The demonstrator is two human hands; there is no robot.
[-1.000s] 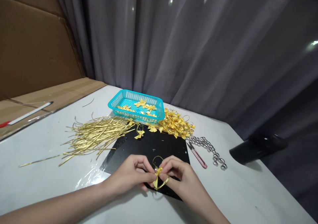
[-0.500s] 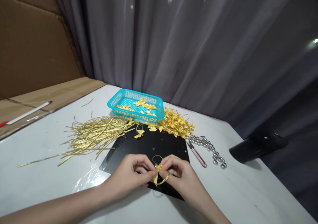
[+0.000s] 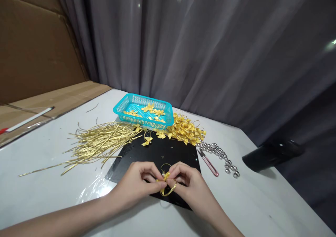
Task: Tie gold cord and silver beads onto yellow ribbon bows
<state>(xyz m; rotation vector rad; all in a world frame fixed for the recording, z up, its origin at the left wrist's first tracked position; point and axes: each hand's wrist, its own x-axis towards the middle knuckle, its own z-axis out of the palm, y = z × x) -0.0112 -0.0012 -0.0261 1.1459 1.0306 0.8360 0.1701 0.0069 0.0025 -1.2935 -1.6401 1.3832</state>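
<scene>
Both hands meet above the front of a black mat (image 3: 154, 153), pinching one small gold ribbon bow (image 3: 166, 176). My left hand (image 3: 143, 179) grips it from the left between thumb and fingers. From the other side, my right hand (image 3: 187, 182) pinches it, fingertips close to the left ones. A thin gold cord loop rises above the bow, and a shiny gold loop curves below it by the right thumb. A small silvery bead seems to sit at the bow, partly hidden by fingers. Another finished-looking bow with a cord loop (image 3: 147, 140) lies on the mat's far part.
A turquoise basket (image 3: 143, 122) with gold bows stands at the back. Beside it is a pile of gold bows (image 3: 186, 130). Gold twist ties (image 3: 102, 142) lie left; silver bells or beads (image 3: 220, 153), pink-handled snips (image 3: 208, 162) and a black cylinder (image 3: 271, 155) lie right.
The bow has turned a little and spread between my fingertips, with its loop shifting slightly left. Both hands stay in nearly the same place and keep hold.
</scene>
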